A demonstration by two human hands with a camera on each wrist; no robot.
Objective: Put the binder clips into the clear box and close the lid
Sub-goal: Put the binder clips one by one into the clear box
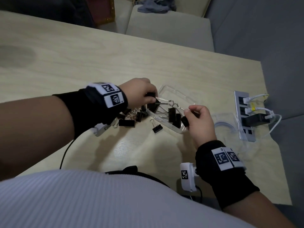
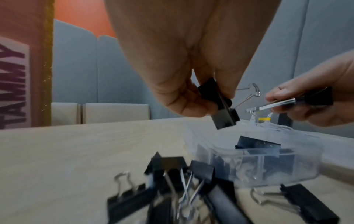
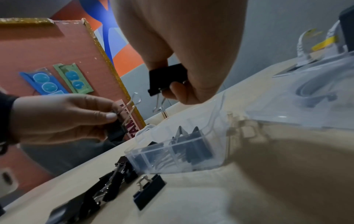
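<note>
Two black metal binder clips (image 2: 218, 104) are pinched in the left grip (image 1: 141, 93), one (image 3: 167, 78) in the right grip (image 1: 199, 118), held above the clear plastic box (image 1: 174, 127) for dropping. Loose clips (image 1: 131, 116) are left on the pale wooden desk (image 1: 82, 60) under the left grip; the lid (image 1: 225, 124) is parked beside the right grip.

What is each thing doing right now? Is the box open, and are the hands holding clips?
Clear box: open, some clips inside.
Lid: folded back, not closed.
Left hand: pinches clips above the box.
Right hand: grips one clip.
Loose clips: piled on the table beside the box.
</note>
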